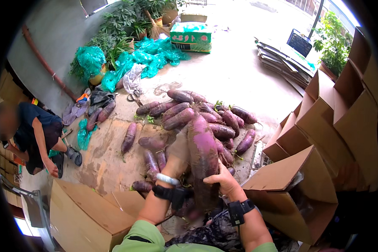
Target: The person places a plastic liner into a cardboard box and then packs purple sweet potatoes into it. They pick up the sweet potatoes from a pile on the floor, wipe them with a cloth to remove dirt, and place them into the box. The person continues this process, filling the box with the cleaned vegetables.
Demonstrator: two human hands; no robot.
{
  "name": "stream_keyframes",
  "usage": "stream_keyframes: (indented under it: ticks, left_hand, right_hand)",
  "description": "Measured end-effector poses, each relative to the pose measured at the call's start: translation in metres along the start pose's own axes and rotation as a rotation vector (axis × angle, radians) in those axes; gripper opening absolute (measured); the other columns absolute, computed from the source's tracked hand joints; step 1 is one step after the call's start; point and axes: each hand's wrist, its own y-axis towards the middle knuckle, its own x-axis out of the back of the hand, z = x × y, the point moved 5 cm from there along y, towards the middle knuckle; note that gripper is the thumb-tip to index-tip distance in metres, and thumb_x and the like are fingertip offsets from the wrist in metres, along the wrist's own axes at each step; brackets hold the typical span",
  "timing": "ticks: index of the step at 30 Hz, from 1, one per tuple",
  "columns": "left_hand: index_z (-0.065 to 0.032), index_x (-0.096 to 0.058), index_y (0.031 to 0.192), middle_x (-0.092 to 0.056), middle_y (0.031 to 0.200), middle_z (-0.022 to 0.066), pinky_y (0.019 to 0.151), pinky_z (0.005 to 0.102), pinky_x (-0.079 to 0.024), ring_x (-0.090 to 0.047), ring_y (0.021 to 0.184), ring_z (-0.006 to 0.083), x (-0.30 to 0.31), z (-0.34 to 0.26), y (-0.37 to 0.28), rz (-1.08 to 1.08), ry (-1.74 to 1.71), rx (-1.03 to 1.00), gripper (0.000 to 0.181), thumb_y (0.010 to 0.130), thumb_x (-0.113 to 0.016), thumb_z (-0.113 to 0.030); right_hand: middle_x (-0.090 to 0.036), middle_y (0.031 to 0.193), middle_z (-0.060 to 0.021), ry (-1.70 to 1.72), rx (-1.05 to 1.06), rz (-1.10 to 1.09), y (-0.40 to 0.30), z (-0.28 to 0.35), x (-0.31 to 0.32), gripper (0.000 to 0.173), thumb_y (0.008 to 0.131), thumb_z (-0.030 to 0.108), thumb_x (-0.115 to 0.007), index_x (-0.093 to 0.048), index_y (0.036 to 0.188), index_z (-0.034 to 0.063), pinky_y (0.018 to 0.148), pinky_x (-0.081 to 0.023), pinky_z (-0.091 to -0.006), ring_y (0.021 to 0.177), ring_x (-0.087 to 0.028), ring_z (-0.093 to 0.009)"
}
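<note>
A large purple radish, with mud and fine roots on its skin, stands nearly upright in front of me. My right hand grips its lower right side, thumb across the front. Against the radish's left side is my left hand, blurred and seemingly covered by a pale glove or cloth; its fingers cannot be made out. Behind and around both hands lies a heap of similar purple radishes on the concrete floor, some with green leaf stubs. One radish lies apart to the left.
Open cardboard boxes stand at my left and right, with more boxes beyond. Scissors lie behind the heap. A person bends down at far left. Green plastic sheeting and a green carton are farther back.
</note>
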Motion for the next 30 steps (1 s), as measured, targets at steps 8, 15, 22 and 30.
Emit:
stream_keyframes:
  ticks: [8,15,22,30]
  left_hand:
    - [-0.0101,-0.044,0.132,-0.052,0.126,0.0084,0.095,0.0377,-0.044,-0.052,0.112,0.0219,0.056,0.044,0.034,0.251,0.245,-0.132,0.046,0.096,-0.043,-0.038]
    - [-0.0063,-0.053,0.116,-0.058,0.110,0.0042,0.085,0.0325,-0.050,-0.057,0.097,0.0157,0.023,0.007,0.017,0.110,0.089,-0.061,0.033,0.092,-0.056,-0.028]
    - [-0.0051,-0.049,0.124,-0.058,0.116,0.0063,0.087,0.0331,-0.049,-0.058,0.100,0.0181,0.057,0.016,0.035,0.201,1.228,-0.215,0.040,0.091,-0.057,-0.025]
    - [-0.0040,-0.064,0.077,-0.064,0.078,0.0141,0.060,0.0344,-0.050,-0.063,0.071,0.0265,0.084,0.020,0.046,0.306,0.514,-0.265,0.009,0.078,-0.057,-0.008]
  right_hand:
    - [-0.054,0.109,-0.0043,0.097,-0.170,0.077,0.001,-0.014,-0.007,0.082,0.061,0.003,-0.071,-0.035,0.135,0.0058,0.071,-0.044,-0.0242,0.089,-0.054,-0.013]
    - [-0.047,0.124,-0.0072,-0.210,0.109,-0.105,0.009,-0.023,-0.004,0.082,0.065,0.008,-0.078,-0.034,0.134,0.0047,0.099,-0.036,-0.0334,0.115,-0.044,-0.018]
    - [-0.052,0.118,-0.0076,0.017,-0.157,0.040,0.002,-0.019,-0.005,0.081,0.063,0.011,-0.078,-0.036,0.133,0.0032,0.096,-0.039,-0.0325,0.108,-0.051,-0.020]
    - [-0.050,0.124,-0.0079,0.060,-0.232,0.114,0.003,-0.030,-0.007,0.085,0.063,0.014,-0.078,-0.034,0.136,0.0037,0.099,-0.036,-0.0339,0.113,-0.048,-0.020]
